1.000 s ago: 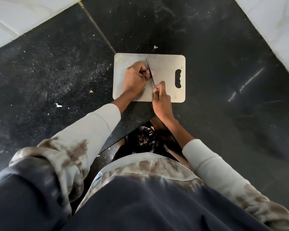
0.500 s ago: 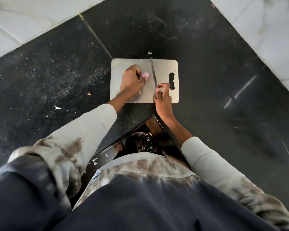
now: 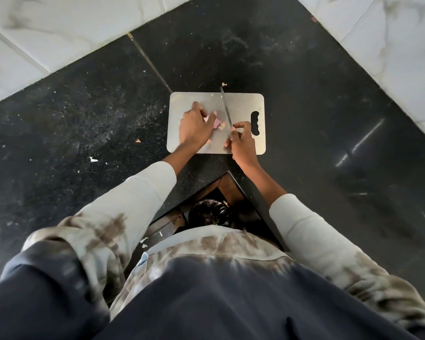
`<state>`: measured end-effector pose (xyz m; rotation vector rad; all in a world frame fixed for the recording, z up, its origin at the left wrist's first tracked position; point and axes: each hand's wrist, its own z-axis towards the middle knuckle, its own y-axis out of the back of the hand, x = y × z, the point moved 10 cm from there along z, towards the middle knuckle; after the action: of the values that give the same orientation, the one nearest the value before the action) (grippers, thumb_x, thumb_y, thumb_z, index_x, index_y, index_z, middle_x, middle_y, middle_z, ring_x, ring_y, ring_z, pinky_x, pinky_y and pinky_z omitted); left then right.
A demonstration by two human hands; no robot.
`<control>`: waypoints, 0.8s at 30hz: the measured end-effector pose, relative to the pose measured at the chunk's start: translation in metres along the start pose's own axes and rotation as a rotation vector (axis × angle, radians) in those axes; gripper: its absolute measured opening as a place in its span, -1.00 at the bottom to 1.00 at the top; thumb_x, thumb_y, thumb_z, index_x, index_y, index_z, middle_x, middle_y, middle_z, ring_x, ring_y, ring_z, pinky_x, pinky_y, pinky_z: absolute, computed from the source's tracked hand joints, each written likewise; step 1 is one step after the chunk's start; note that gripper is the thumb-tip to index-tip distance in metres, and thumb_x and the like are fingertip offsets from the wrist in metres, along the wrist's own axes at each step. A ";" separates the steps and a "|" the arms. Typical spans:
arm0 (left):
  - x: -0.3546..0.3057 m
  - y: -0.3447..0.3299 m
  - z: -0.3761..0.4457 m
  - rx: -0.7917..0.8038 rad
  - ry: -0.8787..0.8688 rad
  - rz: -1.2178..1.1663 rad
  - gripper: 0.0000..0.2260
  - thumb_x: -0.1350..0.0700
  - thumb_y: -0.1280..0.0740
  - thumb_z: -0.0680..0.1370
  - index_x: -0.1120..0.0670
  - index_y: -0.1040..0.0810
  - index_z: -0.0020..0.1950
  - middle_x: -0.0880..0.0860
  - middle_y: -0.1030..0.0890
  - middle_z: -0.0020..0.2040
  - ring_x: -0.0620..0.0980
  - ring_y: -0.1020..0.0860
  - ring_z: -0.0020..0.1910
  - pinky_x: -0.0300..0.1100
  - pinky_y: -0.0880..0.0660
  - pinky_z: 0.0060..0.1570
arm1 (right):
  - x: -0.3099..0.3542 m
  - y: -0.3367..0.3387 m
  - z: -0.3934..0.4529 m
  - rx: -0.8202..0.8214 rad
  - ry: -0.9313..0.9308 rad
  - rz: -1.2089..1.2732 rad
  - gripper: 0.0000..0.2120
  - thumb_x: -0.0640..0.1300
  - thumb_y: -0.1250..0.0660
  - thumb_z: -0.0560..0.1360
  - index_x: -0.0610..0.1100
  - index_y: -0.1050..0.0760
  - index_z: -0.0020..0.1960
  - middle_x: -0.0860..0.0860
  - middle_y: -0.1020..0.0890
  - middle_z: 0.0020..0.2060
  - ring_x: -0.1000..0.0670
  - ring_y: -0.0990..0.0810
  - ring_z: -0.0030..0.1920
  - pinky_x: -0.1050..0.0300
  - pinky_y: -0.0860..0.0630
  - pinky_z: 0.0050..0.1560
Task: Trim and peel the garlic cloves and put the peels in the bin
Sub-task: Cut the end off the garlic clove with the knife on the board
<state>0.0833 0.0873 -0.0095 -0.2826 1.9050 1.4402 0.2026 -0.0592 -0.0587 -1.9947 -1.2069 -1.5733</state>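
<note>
I judge I'm mid-job: my left hand pins a garlic clove on the board, my right hand grips the knife. Skin remains; bin waits at six o'clock.

Left hand pins garlic clove; right hand grips knife.

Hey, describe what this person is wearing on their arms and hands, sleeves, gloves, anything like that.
Both hands, the left hand and the right hand, are bare: no gloves, and no rings or watch that show. Each arm wears a long pale grey sleeve pushed up short of the wrist, plain near the cuff and blotched with brown tie-dye patches towards the shoulder, where dark navy fabric begins.
</note>
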 end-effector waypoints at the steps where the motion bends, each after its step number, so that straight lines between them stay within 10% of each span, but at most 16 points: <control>1: -0.004 0.001 0.000 0.024 -0.062 0.013 -0.76 -0.08 -0.42 0.62 0.03 -0.51 0.15 -0.01 -0.62 -0.01 -0.07 -0.59 -0.16 -0.21 -0.52 -0.23 | -0.001 0.000 0.000 0.002 -0.005 0.008 -0.92 -0.10 -0.16 0.74 -0.03 -0.36 0.22 -0.04 -0.62 -0.31 -0.05 -0.63 -0.27 -0.17 -0.62 -0.15; 9: -0.032 -0.022 -0.008 0.330 -0.515 0.321 -0.58 0.10 -0.53 0.56 -0.06 -0.62 0.42 0.03 -0.49 0.36 0.06 -0.54 0.29 -0.11 -0.49 0.08 | -0.002 0.000 -0.001 0.000 -0.023 0.040 -0.88 -0.08 -0.17 0.75 -0.09 -0.36 0.24 -0.11 -0.65 -0.25 0.05 -0.60 -0.35 0.28 -0.40 -0.40; 17: -0.032 -0.018 -0.001 0.223 -0.489 0.264 -0.71 0.13 -0.46 0.60 0.01 -0.66 0.32 0.02 -0.65 0.26 0.07 -0.57 0.27 -0.04 -0.56 0.19 | 0.003 0.001 -0.004 -0.010 0.005 0.041 -0.94 -0.09 -0.18 0.75 -0.04 -0.36 0.20 -0.09 -0.63 -0.28 0.00 -0.61 -0.31 0.20 -0.45 -0.35; 24: -0.014 -0.013 0.006 0.139 -0.320 0.114 -0.74 0.06 -0.50 0.59 0.03 -0.64 0.26 0.05 -0.68 0.13 -0.03 -0.61 0.02 -0.20 -0.52 0.02 | 0.016 -0.010 -0.011 -0.045 0.082 -0.075 -0.87 -0.11 -0.12 0.73 -0.01 -0.32 0.27 -0.24 -0.58 -0.28 -0.23 -0.59 -0.29 -0.28 -0.62 -0.20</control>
<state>0.1035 0.0852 -0.0106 0.1180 1.7678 1.3270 0.1881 -0.0544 -0.0427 -1.9124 -1.2389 -1.7148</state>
